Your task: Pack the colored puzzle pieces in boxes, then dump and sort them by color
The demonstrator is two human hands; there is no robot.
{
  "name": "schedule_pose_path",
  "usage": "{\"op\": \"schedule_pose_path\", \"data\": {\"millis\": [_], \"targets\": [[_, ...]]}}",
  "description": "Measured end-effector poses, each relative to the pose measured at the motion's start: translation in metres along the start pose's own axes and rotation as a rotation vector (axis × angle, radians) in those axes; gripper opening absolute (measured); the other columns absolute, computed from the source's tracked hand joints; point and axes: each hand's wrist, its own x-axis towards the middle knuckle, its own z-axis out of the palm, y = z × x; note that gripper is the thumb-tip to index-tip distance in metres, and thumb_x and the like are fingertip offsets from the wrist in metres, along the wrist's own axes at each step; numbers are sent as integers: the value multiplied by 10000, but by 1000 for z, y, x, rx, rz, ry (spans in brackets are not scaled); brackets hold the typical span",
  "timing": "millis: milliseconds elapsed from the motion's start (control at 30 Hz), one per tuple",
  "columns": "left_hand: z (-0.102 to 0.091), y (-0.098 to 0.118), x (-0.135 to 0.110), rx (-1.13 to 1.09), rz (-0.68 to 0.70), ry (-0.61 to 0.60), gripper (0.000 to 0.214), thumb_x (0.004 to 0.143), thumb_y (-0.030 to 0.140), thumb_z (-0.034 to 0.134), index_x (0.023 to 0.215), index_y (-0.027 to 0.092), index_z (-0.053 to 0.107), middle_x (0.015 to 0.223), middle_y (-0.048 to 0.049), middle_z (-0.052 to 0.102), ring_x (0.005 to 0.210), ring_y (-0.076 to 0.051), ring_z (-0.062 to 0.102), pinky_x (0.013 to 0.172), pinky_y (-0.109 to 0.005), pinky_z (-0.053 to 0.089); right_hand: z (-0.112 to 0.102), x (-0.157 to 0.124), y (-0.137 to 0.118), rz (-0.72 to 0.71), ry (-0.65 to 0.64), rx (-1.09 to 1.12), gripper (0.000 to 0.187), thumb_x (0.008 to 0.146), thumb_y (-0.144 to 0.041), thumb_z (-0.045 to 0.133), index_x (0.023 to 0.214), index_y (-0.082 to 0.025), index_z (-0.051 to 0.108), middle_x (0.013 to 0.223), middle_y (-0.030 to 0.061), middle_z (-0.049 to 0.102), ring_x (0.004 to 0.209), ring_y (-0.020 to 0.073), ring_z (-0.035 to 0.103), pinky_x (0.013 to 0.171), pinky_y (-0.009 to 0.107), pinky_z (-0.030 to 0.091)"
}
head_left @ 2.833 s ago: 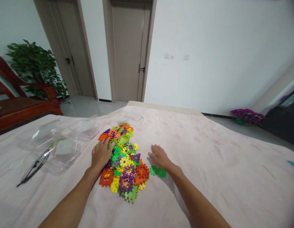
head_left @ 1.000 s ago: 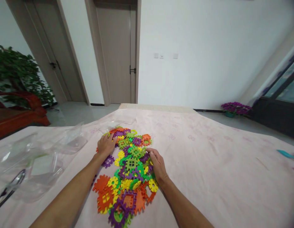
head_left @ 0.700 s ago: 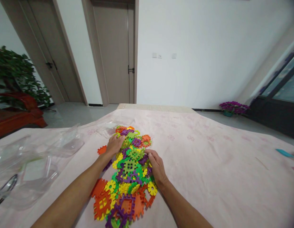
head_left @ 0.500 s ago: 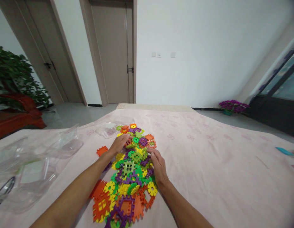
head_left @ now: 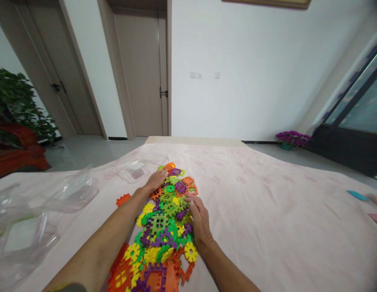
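Note:
A long heap of plastic interlocking building pieces (head_left: 164,239) in green, yellow, purple and orange runs away from me on the table. Toothed squares, window frames and flower-shaped discs are mixed in it. My left hand (head_left: 158,181) lies at the far left of the heap, fingers stretched over the orange and purple pieces. Against the heap's right side rests my right hand (head_left: 201,221), its fingers extended and touching a green window piece (head_left: 170,209). Neither hand is seen to grip a piece; the left fingertips are partly hidden. One orange toothed square (head_left: 123,199) sits apart, left of my left forearm.
Clear plastic containers (head_left: 74,194) stand on the left of the pale pink tablecloth (head_left: 252,227), with another clear tray (head_left: 133,171) farther back. A blue item (head_left: 358,195) and a pink item (head_left: 376,219) lie at the right edge.
The camera view has tilted up and shifted slightly. My left hand has slid farther along the heap, toward its far end. My right hand stays against the right side.

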Motion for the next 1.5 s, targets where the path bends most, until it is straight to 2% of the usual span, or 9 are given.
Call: {"op": "schedule_pose_path", "data": {"millis": [200,400,500,600,767,1000,1133,1333,1500], "targets": [[1,29,-32,-143,99,-177,710,978,649,250,1410,235,633,1522,-45,553,1422,-220,480,1196,-368,352,-1,2,2,-45,61,-84,356,967,-478,497,987,-237,758,1140,90,711,1154,265,605,1079,431,433],[-38,13,-129,-9,-26,-107,813,855,711,520,1563,319,447,1680,-43,280,1576,-308,158,1261,-507,124,-6,-5,-12,-173,48,-144,306,958,-438,523,1018,-243,751,1170,95,707,1169,280,596,1083,481,417],[-63,-14,-193,125,-126,-170,1086,637,771,714,1582,332,407,1694,-85,225,1566,-381,154,1241,-554,126,-8,-12,-40,-334,-168,-253,268,934,-450,599,1072,-288,762,1215,77,710,1213,296,583,1116,517,372],[-74,-36,-250,170,-197,-289,1324,414,778,822,1593,404,350,1696,-86,215,1549,-429,184,1214,-577,197,-7,-22,-76,-505,-569,-323,349,866,-550,702,1152,-358,755,1268,35,713,1294,312,551,1181,547,276],[-44,-34,-294,255,-144,-345,1445,382,769,845,1631,380,231,1707,-110,118,1567,-418,97,1232,-599,58,-4,-48,-100,-654,-901,-322,653,768,-662,739,1354,-390,648,1376,37,671,1349,319,533,1200,509,285],[-4,0,-253,244,103,-98,1109,713,618,743,1638,256,250,1668,-184,284,1517,-400,288,1199,-628,186,-8,-35,-51,-703,-865,-642,702,841,-455,678,1479,-227,494,1509,158,524,1381,352,464,1172,597,292],[11,19,-208,93,142,-2,1053,723,520,783,1615,228,305,1603,-190,404,1464,-395,381,1173,-582,305,-13,-1,-23,-633,-657,-631,641,775,-229,655,1405,-183,546,1443,173,560,1284,310,548,1091,486,446],[28,52,-128,-187,182,175,793,879,454,664,1569,199,366,1585,-160,437,1455,-291,425,1198,-483,347,-18,64,-3,-381,-322,-636,625,684,-36,528,1284,-188,621,1326,127,619,1274,261,546,1132,441,436],[14,36,-89,-112,108,332,553,919,417,590,1418,179,557,1455,-142,579,1377,-260,514,1194,-436,363,-29,77,-11,-245,-126,-726,544,818,-161,581,1360,-204,576,1374,142,601,1285,298,529,1130,490,421]]}}
